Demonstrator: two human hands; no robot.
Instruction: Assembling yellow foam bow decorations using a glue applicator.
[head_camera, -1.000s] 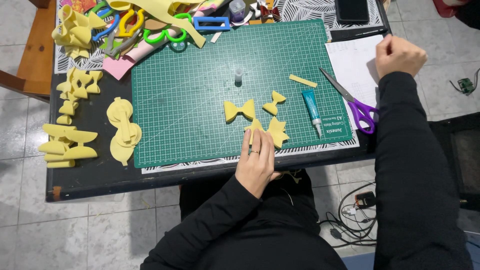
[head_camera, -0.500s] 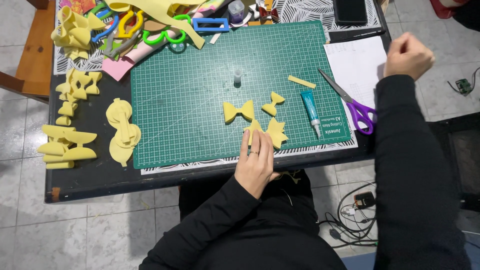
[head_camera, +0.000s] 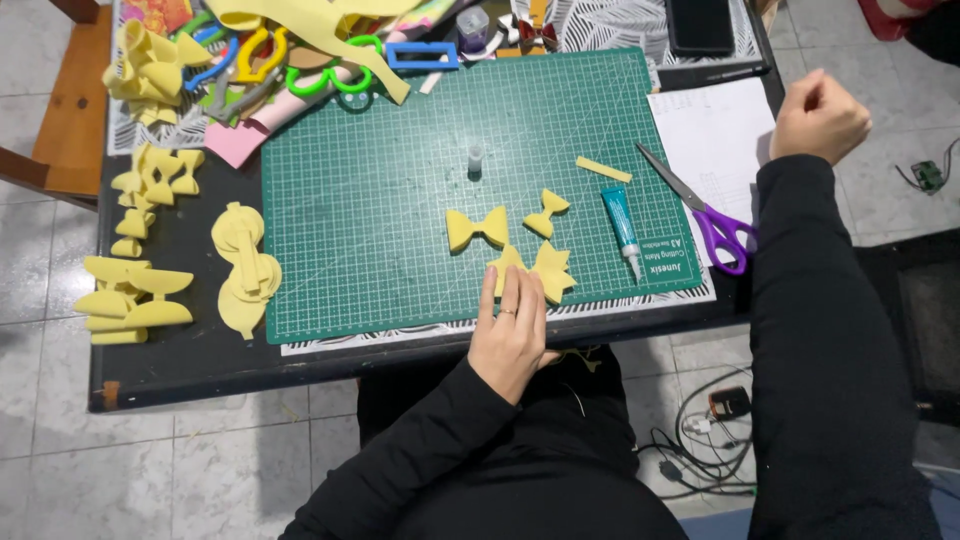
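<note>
My left hand (head_camera: 511, 335) lies flat at the near edge of the green cutting mat (head_camera: 380, 200), its fingertips resting on a yellow foam star-like piece (head_camera: 545, 270). Just beyond it lie a yellow foam bow (head_camera: 476, 228) and a smaller bow piece (head_camera: 546, 212). My right hand (head_camera: 818, 117) is raised at the far right in a loose fist over a white sheet of paper (head_camera: 712, 130); nothing shows in it. A teal glue tube (head_camera: 621, 222) and purple-handled scissors (head_camera: 705, 215) lie between the two hands.
Stacks of yellow foam bow shapes (head_camera: 245, 268) and more (head_camera: 130, 300) sit on the black table's left side. Coloured foam scraps and templates (head_camera: 290, 60) crowd the far edge. A small clear cap (head_camera: 475, 160), a yellow strip (head_camera: 603, 169), a phone (head_camera: 700, 25). Cables (head_camera: 700, 440) lie on the floor.
My right hand has drifted slightly further right and up. My left hand stays pressed on the foam piece.
</note>
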